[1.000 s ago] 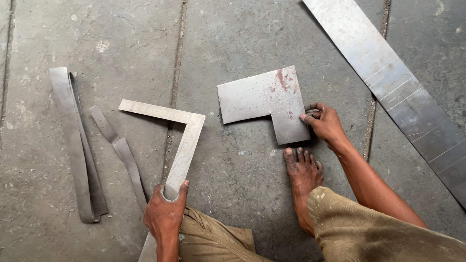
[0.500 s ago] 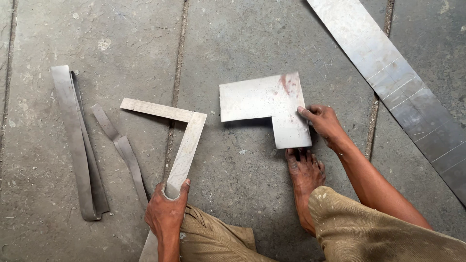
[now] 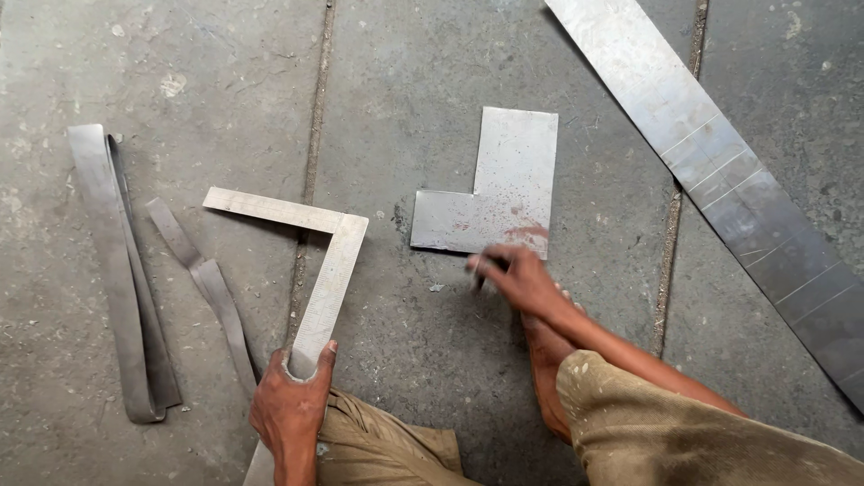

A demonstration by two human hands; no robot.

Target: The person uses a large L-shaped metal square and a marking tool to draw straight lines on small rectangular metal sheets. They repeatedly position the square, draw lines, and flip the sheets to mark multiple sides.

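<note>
Concrete floor (image 3: 180, 54), L-shaped metal sheet (image 3: 504, 202), long leg pointing away, right hand (image 3: 517, 279) at corner

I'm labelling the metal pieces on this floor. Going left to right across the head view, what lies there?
Folded metal strip → narrow bent strip → steel square, held by the left hand → L-shaped metal sheet, with the right hand at its near edge → long metal strip.

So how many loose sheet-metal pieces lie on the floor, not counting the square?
4: the L-shaped piece by the right hand, the long strip at upper right, and two offcuts at left.
</note>
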